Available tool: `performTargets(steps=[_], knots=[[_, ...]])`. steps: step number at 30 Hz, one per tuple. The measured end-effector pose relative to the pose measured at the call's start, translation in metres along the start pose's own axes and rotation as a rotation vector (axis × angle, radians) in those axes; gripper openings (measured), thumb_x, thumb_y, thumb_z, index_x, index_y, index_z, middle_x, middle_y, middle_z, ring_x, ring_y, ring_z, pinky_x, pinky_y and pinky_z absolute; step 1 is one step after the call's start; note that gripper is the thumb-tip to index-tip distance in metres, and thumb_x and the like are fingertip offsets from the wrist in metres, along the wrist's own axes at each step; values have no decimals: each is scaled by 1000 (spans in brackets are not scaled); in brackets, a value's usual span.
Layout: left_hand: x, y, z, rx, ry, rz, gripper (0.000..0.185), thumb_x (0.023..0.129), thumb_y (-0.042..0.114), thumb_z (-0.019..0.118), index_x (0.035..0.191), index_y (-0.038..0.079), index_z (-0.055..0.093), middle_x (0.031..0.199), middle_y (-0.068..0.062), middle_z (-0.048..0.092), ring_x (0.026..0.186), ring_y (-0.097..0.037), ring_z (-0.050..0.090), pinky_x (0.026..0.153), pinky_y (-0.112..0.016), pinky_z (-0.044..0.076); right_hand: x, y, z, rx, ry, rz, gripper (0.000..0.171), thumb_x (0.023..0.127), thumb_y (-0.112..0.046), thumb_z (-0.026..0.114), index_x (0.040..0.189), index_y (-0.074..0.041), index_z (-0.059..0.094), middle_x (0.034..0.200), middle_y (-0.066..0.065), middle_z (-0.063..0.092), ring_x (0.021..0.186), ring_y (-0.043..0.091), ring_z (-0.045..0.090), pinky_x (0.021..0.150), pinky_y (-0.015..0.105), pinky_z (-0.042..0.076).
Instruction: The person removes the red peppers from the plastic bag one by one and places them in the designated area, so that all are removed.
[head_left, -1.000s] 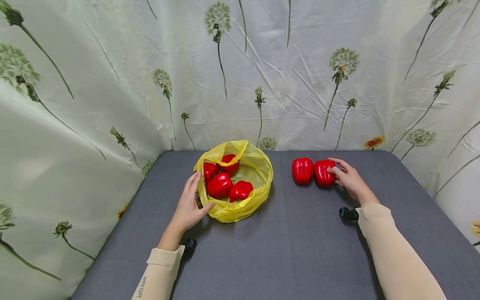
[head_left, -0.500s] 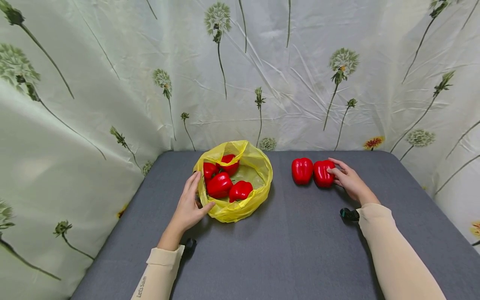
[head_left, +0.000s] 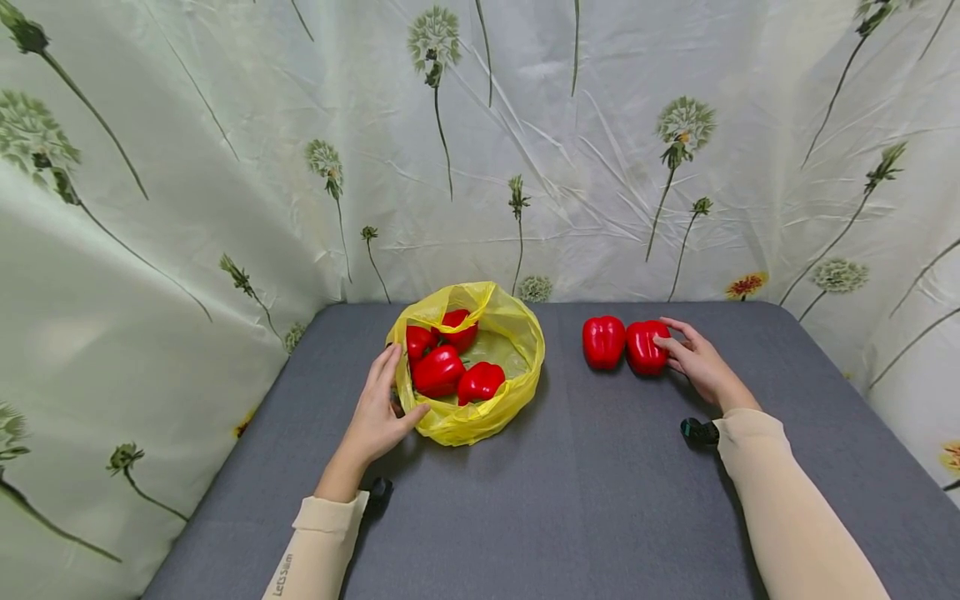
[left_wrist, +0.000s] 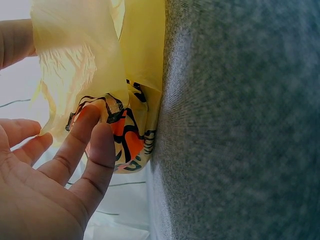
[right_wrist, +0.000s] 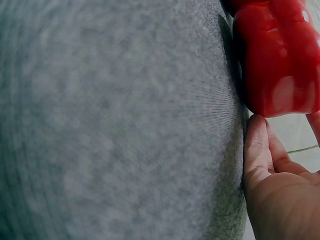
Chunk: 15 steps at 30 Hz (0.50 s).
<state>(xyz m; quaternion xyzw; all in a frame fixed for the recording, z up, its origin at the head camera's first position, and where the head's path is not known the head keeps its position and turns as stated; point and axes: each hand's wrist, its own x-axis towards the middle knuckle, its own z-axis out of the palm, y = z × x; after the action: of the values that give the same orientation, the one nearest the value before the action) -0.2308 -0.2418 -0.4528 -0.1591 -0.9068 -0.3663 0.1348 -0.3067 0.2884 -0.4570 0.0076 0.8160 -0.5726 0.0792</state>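
Fingers of the right hand (head_left: 701,367), fairly straight, touch the right side of a red pepper (head_left: 645,348), the thumb on its face; how firmly they press we cannot tell. That pepper rests on the table's right half, its long axis and grooves running roughly from us toward the back; since we see no stem, we cannot say which end points our way. Nearest us, two cream sleeves (head_left: 795,508) come in, the left one lettered, with a small dark device (head_left: 699,431) at the right wrist, over a grey table (head_left: 540,517). Farther on, we see the left hand (head_left: 375,417) with fingers and thumb spread against the near left side of a yellow bag (head_left: 525,392), whose wide mouth faces up; the left wrist view shows us dark and orange print on its outside. Inside we count four peppers (head_left: 438,372): two toward the near rim, two behind on the left, the farthest partly covered by a yellow fold. Just left of the touched pepper sits a second loose pepper (head_left: 603,342), aligned much the same way. Behind everything we see a pale curtain (head_left: 585,225) printed with dandelions.
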Motion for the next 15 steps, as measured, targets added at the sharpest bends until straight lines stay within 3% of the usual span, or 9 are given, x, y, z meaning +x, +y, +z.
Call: performTargets(steps=[3, 5, 10, 15], knots=[[0, 0, 0, 10, 3, 8, 104, 87, 17, 86, 170, 1, 24, 173, -22, 27, 154, -44, 39, 103, -56, 57, 0, 1, 0, 15, -1, 2, 78, 113, -44, 48, 173, -10, 12, 176, 31, 13, 157, 49, 29, 127, 64, 27], [0, -1, 0, 18, 6, 13, 104, 87, 18, 86, 170, 0, 24, 173, -22, 27, 150, -42, 42, 91, -47, 60, 0, 1, 0, 19, 3, 0, 79, 113, -44, 48, 173, -9, 11, 176, 32, 13, 158, 50, 28, 127, 65, 27], [0, -1, 0, 16, 10, 24, 104, 87, 18, 86, 169, 0, 25, 173, -22, 28, 138, -38, 49, 70, -28, 54, 1, 2, 1, 21, 9, -3, 80, 113, -44, 49, 173, -9, 11, 176, 31, 12, 159, 49, 27, 128, 65, 27], [0, -1, 0, 19, 13, 29, 103, 87, 18, 86, 169, 0, 26, 173, -22, 28, 132, -37, 53, 70, -26, 54, 0, 3, 0, 11, 2, -6, 79, 112, -44, 50, 173, -9, 12, 176, 31, 14, 156, 47, 30, 128, 65, 28]])
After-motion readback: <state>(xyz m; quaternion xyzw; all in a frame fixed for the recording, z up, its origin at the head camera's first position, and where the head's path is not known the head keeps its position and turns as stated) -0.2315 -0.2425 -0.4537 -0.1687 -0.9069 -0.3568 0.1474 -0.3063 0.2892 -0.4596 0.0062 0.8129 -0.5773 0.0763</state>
